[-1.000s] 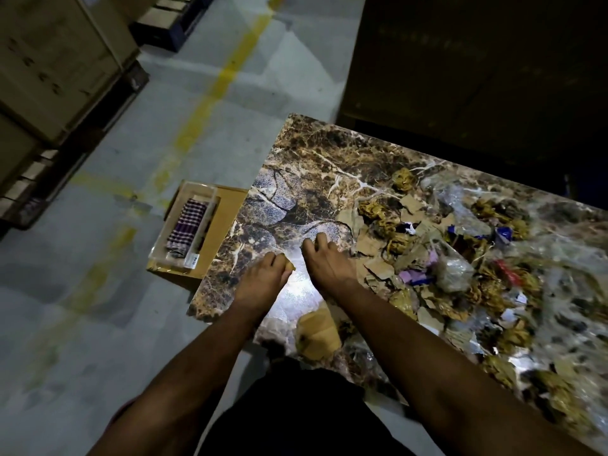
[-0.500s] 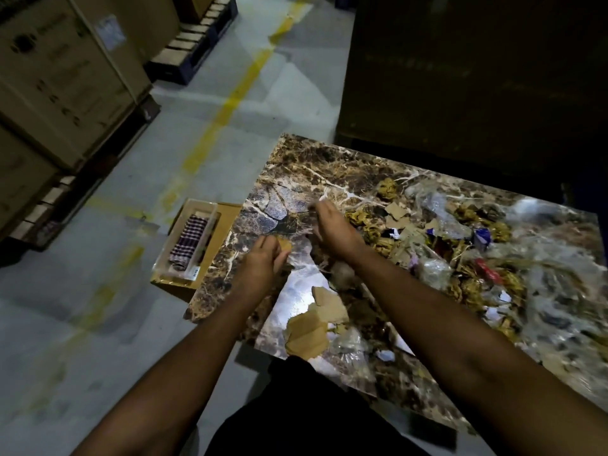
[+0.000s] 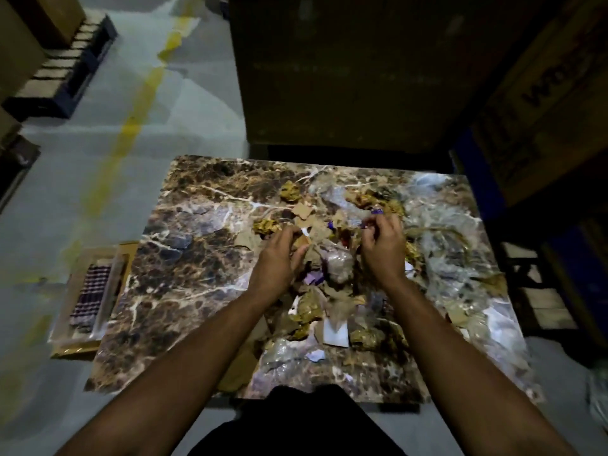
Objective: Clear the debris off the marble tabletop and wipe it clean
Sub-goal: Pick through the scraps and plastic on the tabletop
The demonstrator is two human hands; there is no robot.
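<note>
A brown marble tabletop (image 3: 184, 264) with white veins fills the middle of the view. Debris (image 3: 332, 311) covers its centre and right: cardboard scraps, crumpled yellowish paper, clear plastic wrap and small purple and white bits. My left hand (image 3: 279, 258) sits over the pile's middle, fingers curled around brown cardboard scraps. My right hand (image 3: 383, 241) is just to the right, fingers curled and pinching small scraps, one of them purple. Both forearms reach in from the bottom edge.
A flat box (image 3: 92, 297) holding a checked cloth lies on the floor by the table's left side. Large cardboard boxes (image 3: 543, 100) and pallets stand behind and to the right. The grey floor carries a yellow line (image 3: 131, 126).
Both hands have moved from the table's left part to the right, into the debris pile, and now grip scraps. The camera has swung so the table sits squarely in front.
</note>
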